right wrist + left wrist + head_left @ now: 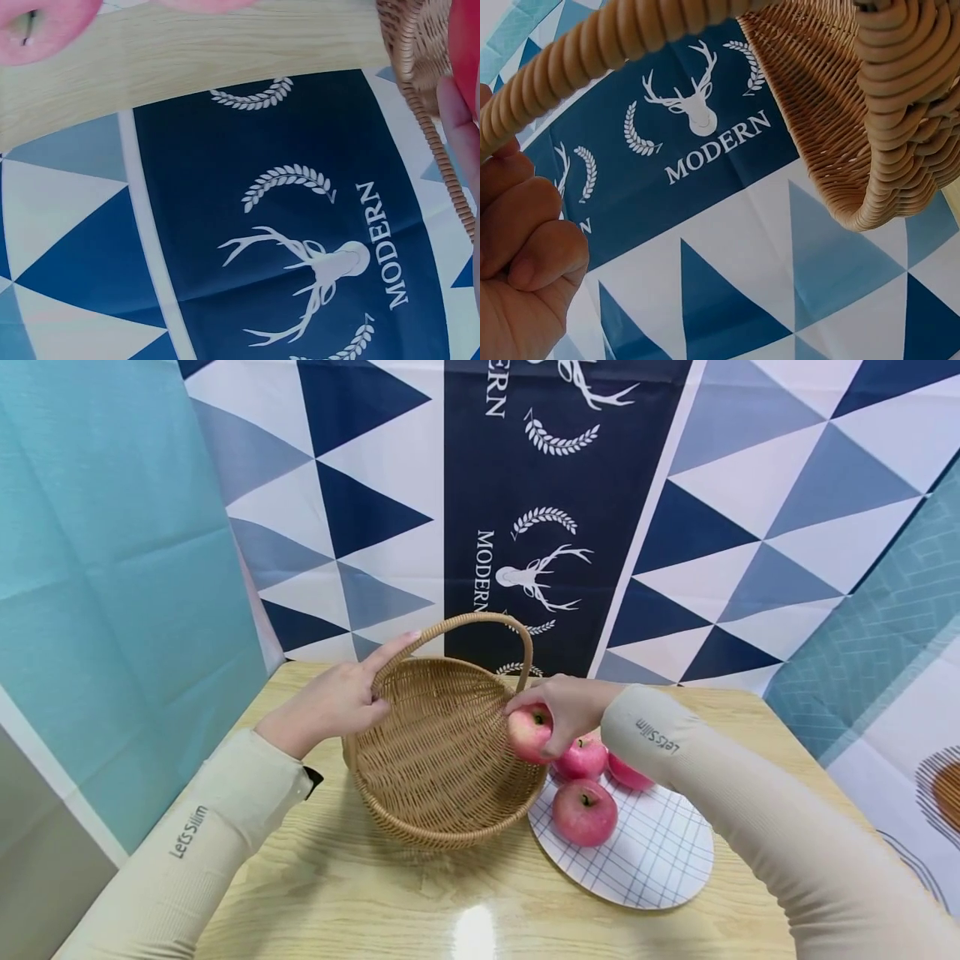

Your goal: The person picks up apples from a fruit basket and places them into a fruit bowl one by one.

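A brown wicker basket with an arched handle leans with its opening toward me in the head view; its inside is bare. My left hand grips the left side of that handle, index finger stretched along it and the other fingers curled, as the left wrist view shows. My right hand holds a red-and-yellow apple at the basket's right rim. Beside it, more apples lie on a round white checked plate, one partly hidden under my right sleeve.
Basket and plate stand on a light wooden table. Behind its far edge hangs a patterned cloth with triangles and deer heads. A plain teal cloth hangs on the left.
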Available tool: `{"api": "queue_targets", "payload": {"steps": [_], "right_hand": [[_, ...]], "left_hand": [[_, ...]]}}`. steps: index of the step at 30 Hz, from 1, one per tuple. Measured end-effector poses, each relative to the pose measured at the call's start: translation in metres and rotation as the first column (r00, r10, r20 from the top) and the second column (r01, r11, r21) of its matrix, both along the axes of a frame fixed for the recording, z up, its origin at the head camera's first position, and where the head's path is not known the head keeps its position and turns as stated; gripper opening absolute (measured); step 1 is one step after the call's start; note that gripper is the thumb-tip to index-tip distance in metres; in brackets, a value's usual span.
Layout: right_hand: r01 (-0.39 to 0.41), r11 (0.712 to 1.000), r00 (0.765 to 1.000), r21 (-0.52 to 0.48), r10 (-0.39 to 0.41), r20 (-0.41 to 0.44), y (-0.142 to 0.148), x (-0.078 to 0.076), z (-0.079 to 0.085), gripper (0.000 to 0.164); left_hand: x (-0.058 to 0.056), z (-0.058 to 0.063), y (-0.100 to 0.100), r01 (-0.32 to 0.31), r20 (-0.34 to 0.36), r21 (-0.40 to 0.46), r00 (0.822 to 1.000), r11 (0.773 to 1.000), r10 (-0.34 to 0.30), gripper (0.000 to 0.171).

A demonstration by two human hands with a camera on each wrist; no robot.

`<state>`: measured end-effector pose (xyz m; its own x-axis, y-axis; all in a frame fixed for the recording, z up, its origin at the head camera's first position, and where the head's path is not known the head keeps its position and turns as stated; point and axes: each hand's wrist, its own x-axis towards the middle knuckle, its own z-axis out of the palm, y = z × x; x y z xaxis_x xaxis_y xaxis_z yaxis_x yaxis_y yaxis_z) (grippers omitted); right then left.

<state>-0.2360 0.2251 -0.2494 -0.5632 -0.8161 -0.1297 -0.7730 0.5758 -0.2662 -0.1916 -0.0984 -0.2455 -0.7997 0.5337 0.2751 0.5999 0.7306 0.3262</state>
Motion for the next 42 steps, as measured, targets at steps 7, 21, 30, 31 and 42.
{"api": "queue_targets", "payload": {"steps": [7, 21, 30, 31, 42], "right_hand": [[0.014, 1.000, 1.000, 0.000, -0.014, 0.021, 0.012, 0.005, -0.002, 0.064], [0.062, 0.998, 0.998, -0.017, -0.062, 0.004, 0.032, 0.009, -0.006, 0.065], [0.077, 0.997, 0.997, -0.001, -0.077, -0.022, 0.045, 0.009, -0.007, 0.064], [0.078, 0.997, 0.997, 0.004, -0.078, -0.027, 0.046, 0.009, -0.007, 0.064], [0.110, 0.994, 0.994, 0.026, -0.111, 0.019, 0.073, 0.020, -0.006, 0.063]], "left_hand": [[0.002, -0.001, -0.001, 0.006, 0.003, 0.003, 1.000, 1.000, -0.006, 0.084], [-0.001, -0.001, -0.002, -0.022, 0.057, 0.008, 0.998, 1.000, 0.021, 0.084], [-0.002, -0.001, -0.003, -0.018, 0.033, -0.001, 0.999, 1.000, 0.018, 0.084], [-0.002, 0.000, -0.003, -0.018, 0.031, -0.003, 0.999, 1.000, 0.018, 0.084], [-0.001, -0.002, -0.006, -0.004, 0.018, 0.002, 1.000, 1.000, 0.004, 0.083]]}}
